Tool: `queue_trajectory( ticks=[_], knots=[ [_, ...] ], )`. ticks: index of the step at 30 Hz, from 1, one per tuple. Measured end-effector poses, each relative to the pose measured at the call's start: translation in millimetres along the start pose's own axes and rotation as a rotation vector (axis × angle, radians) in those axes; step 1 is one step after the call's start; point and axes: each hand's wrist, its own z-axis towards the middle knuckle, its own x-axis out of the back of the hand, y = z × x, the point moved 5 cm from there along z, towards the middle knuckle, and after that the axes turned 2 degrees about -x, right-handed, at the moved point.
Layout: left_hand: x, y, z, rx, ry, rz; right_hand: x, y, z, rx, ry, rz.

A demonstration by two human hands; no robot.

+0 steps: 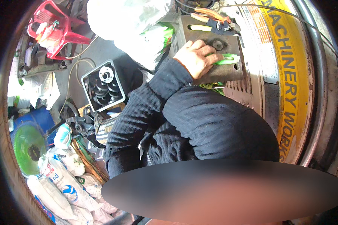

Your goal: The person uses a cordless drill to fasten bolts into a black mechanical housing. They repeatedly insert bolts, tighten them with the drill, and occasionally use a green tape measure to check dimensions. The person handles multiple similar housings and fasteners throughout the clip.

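My left hand (196,60) reaches in a dark sleeve to the top of a grey metal block (222,71). Its fingers are bent around a narrow, bright green plastic tool (228,59), whose far end sticks out to the right; the part under the fingers is hidden. Just beyond the knuckles, a round bolt head (217,45) shows on the block. Pliers with orange handles (210,15) lie at the block's far side, beside another hand tool with a yellow and dark grip (202,28). My right hand does not show.
White plastic bags (127,22) crowd the block's left. A dark bin (121,99) holds black round parts and a pale flanged disc. Farther left are a red plastic chair (58,28), a green fan (32,148) and white sacks (58,180). A yellow machine panel (294,75) borders the right.
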Motion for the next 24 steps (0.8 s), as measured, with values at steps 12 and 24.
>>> queue_trajectory(
  ticks=[12,24],
  knots=[
    [266.9,219.1,-208.2,0.7,0.737,0.693,-64.4,-397.9,-377.1,1.073,-1.416,0.721],
    [212.2,425.6,-315.1,0.976,0.881,1.515,-265.9,-478.5,-470.0,0.042,-1.77,0.479]
  ],
)
